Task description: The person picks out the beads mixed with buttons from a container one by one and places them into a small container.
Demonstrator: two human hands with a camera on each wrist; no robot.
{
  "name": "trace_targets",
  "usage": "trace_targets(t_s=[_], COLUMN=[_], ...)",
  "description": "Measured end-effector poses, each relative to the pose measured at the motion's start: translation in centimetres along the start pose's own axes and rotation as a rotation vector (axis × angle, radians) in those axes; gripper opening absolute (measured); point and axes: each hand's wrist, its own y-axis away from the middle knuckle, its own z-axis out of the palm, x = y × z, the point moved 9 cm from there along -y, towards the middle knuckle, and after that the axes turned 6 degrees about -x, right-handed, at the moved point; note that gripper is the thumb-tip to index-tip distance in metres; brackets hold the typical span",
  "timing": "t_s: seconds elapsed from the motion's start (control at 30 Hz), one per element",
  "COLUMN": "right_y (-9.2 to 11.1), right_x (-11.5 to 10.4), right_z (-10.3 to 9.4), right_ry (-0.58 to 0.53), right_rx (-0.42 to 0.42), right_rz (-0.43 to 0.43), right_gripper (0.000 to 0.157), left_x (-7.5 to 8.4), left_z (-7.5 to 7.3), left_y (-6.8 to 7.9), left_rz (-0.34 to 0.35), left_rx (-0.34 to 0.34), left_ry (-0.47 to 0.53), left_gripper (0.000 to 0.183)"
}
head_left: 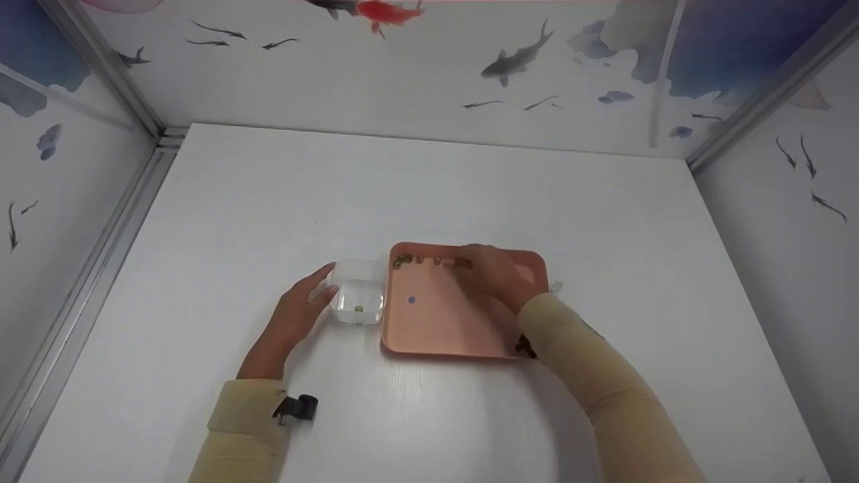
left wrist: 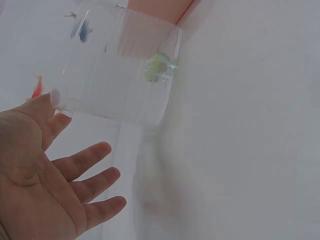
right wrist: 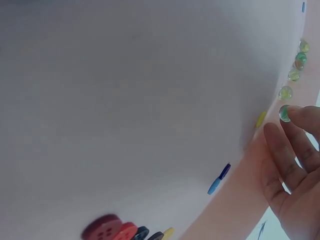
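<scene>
Bench (head_left: 402, 194) carries walled tray (head_left: 456, 325), presumably to check rolling. Clear container (head_left: 360, 292) set close beside tray, presumably for reach. Left hand (head_left: 297, 308) spread, fingertips touching container, likely steadying. Right hand (head_left: 493, 272) pinches green marble (right wrist: 283, 114) near tray's far side.

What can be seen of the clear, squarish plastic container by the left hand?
The container looks like transparent plastic, rounded at the corners, faintly ribbed and open-topped. It stands upright on the white table, left of the salmon-pink rectangular tray; whether they touch is unclear. The left hand touches its left edge. Inside, near the bottom, lies at least one small yellow-green glass marble.
</scene>
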Motion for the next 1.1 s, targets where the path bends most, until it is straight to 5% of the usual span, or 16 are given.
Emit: trace_targets(t_s=[0.5, 1.1], right_y=[0.5, 0.7], right_x=[-0.1, -1.4], right_z=[-1.2, -3.0], right_ry=[-0.115, -0.199], right_rx=[0.025, 0.110], right_rz=[-0.031, -0.179], right_gripper=[0.033, 0.029], left_x=[0.2, 0.1], left_z=[0.0, 0.0], left_y=[0.1, -0.1], left_rz=[-0.001, -0.003], left_rx=[0.000, 0.004], left_ry=[-0.001, -0.015], left_gripper=[0.054, 0.054])
